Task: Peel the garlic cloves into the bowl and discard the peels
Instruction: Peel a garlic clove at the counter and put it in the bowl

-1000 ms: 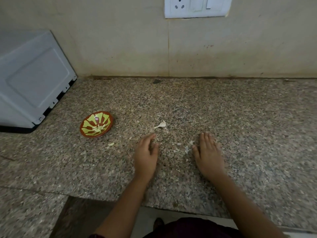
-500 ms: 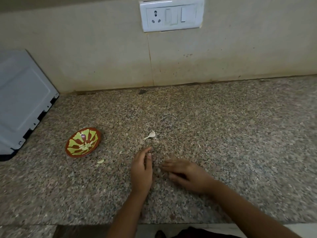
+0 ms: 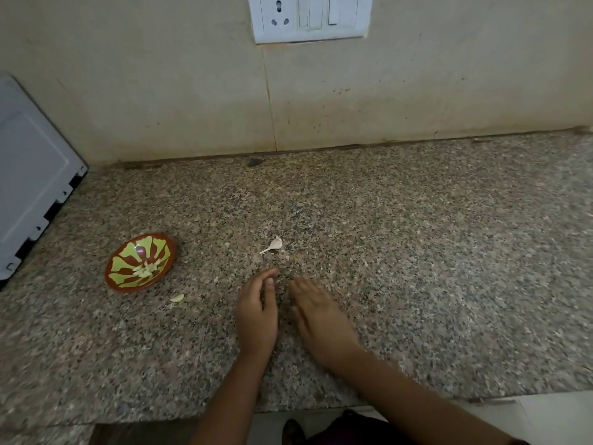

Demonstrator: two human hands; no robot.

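A small red bowl (image 3: 112, 279) with a green pattern sits on the granite counter at the left, with peeled garlic cloves (image 3: 146, 270) in its middle. One peeled clove (image 3: 177, 298) lies on the counter just in front of the bowl. A white garlic piece with a thin stalk (image 3: 274, 245) lies further back, beyond my fingertips. My left hand (image 3: 256, 313) rests on its edge on the counter, fingers loosely cupped. My right hand (image 3: 317, 319) lies palm down beside it, fingers straight, its fingertips close to those of the left. Whether anything lies under either hand is hidden.
A grey appliance (image 3: 29, 187) stands at the far left against the wall. A white socket and switch plate (image 3: 309, 17) is on the wall above. The counter's front edge (image 3: 321, 404) runs just below my wrists.
My right hand slid left across the counter toward my left hand, which stayed cupped in place. The small peel bits seen between the hands earlier are no longer visible.
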